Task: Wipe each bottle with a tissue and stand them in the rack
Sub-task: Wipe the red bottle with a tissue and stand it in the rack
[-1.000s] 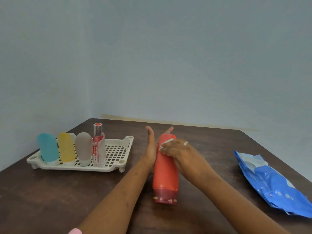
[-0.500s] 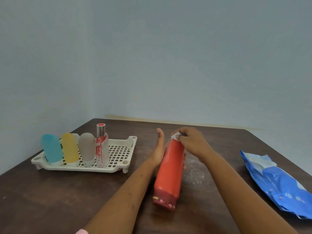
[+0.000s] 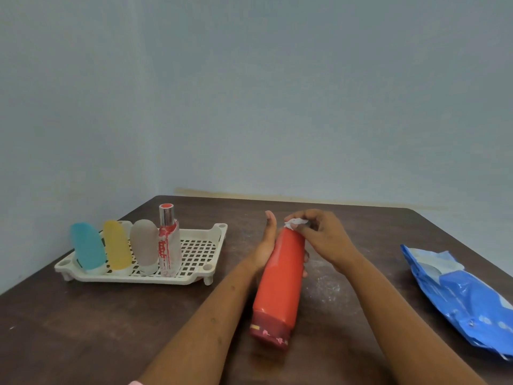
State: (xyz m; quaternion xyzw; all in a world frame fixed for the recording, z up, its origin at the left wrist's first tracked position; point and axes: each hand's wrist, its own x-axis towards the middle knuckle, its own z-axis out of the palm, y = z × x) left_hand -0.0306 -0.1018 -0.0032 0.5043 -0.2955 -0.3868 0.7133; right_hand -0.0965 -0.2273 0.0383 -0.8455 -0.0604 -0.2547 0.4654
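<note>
Since a second ago, the right hand (image 3: 324, 237) has carried the tissue (image 3: 295, 223) from the upper body of the red bottle (image 3: 280, 273) to its far tip, where it pinches the tissue. The bottle lies tilted at centre frame, dark cap nearest. The left hand (image 3: 265, 245) cradles it, thumb raised and fingers wrapped beneath. Judgement: the wipe is nearly done and racking is pending. At centre left, the rack (image 3: 194, 276) holds four bottles (image 3: 144, 243) upright, with open grid at its right end. A wipes pack (image 3: 458, 295) lies at the right edge.

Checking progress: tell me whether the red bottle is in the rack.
Out: left hand grips the red bottle, tilted, clear of the rack; right hand pinches tissue.
</note>
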